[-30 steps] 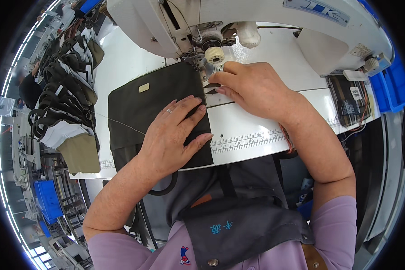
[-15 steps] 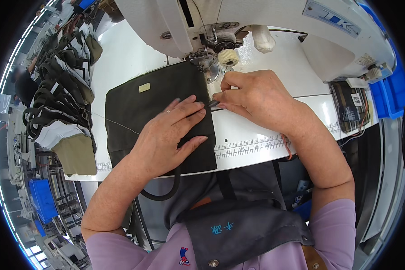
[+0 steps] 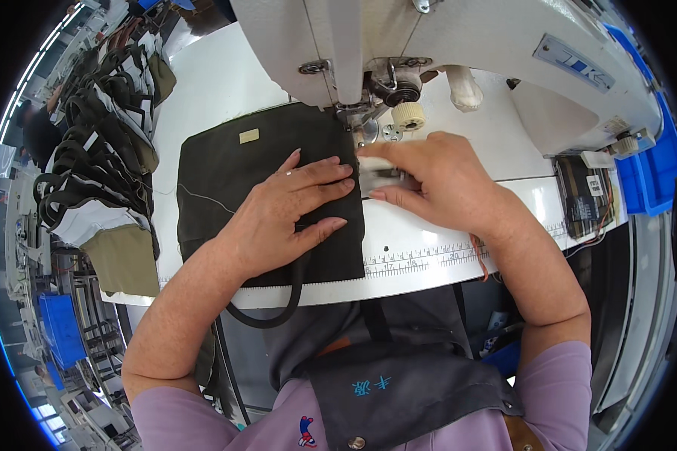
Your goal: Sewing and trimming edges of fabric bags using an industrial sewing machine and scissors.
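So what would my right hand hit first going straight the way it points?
Your right hand would probably meet the right edge of the dark cloth first, though the gap is unclear.

A white table [image 3: 226,68] carries 1 dark bag [image 3: 241,169].

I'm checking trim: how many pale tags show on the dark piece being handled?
1: the pale tag near the upper edge of the dark fabric piece. The left hand covers some fabric, so more may be hidden.

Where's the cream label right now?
Head view, left of centre: the cream label lies on the dark fabric piece, near its upper edge, beyond the left hand.
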The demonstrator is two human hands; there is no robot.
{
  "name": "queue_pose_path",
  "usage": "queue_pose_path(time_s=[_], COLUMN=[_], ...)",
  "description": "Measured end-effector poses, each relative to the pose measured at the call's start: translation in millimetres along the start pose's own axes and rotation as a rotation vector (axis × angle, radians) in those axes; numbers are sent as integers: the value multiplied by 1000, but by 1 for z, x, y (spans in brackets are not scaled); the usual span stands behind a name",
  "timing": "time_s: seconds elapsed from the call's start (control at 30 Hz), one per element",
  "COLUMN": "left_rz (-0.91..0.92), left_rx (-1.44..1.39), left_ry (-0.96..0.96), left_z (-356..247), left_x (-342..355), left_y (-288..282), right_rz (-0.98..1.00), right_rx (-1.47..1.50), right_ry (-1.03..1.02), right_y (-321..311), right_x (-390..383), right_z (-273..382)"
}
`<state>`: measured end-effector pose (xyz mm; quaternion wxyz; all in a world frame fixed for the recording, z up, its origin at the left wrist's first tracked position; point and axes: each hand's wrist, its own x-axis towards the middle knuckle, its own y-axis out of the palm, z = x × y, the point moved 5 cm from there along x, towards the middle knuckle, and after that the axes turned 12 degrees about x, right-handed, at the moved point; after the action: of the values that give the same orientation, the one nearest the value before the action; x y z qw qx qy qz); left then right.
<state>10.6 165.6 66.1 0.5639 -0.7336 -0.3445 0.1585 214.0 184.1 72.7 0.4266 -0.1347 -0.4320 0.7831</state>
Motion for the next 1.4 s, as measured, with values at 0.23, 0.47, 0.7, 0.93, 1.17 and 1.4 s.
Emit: queue_pose_path(time_s=[0.23,0.47,0.7,0.93,1.17,1.4], left_rz=[-44,-60,-90,-219,-180,-237], left_rx=[15,68,179,216,636,587], left_ry=[27,11,38,-49,159,230], left_z=[22,33,10,3,-10,-7], left_x=[21,33,23,19,32,33], left_y=[-4,-6,-12,-9,-7,-8], right_rz=[-44,-138,-101,-24,-20,-35], right_rx=[-226,-150,50,-61,-166,-171], right_ry=[-114,-133,-235,-295,-241,-248], right_y=[14,11,6,15,13,11], right_x=[1,1,-1,-4,-3,-3], right_z=[-1,-12,-1,3,5,6])
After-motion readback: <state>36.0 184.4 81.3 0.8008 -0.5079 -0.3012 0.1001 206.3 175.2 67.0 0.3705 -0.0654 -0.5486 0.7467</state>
